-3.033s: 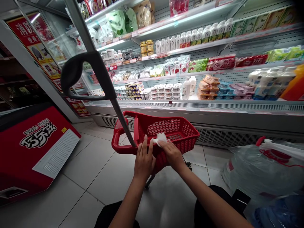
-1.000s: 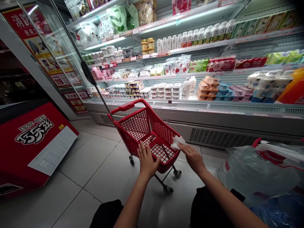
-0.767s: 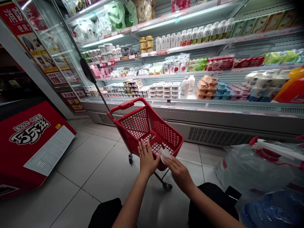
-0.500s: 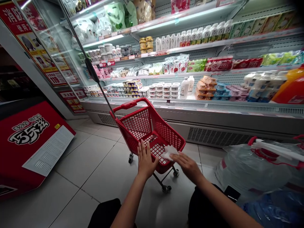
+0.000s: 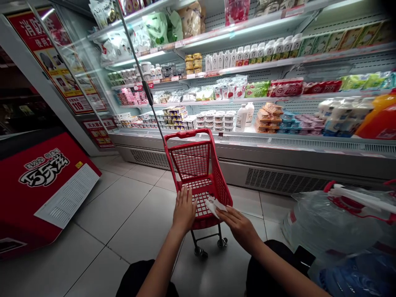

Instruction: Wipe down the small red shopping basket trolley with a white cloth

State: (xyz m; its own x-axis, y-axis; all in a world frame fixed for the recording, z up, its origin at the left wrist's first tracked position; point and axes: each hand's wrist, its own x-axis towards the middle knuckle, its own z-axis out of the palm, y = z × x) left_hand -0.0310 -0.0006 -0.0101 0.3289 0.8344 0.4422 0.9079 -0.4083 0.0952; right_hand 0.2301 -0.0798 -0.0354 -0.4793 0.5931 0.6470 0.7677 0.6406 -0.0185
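A small red shopping cart (image 5: 198,165) with a mesh basket stands on the tiled floor in front of me, its long grey handle pole (image 5: 145,82) rising up to the left. My left hand (image 5: 184,208) rests on the near rim of the basket, fingers pressed together over the edge. My right hand (image 5: 238,222) pinches a white wipe (image 5: 213,205) and holds it against the near right rim of the basket. The basket has nothing in it.
An open chiller (image 5: 262,103) with shelves of dairy cups, bottles and packets runs behind the cart. A red freezer cabinet (image 5: 43,185) sits to the left. Large water jugs in plastic (image 5: 334,222) lie at my right. My knees in dark trousers show at the bottom.
The cart has turned so its back stands upright facing me, and the handle pole has swung right. My right hand with the wipe slid along the rim toward my left hand.
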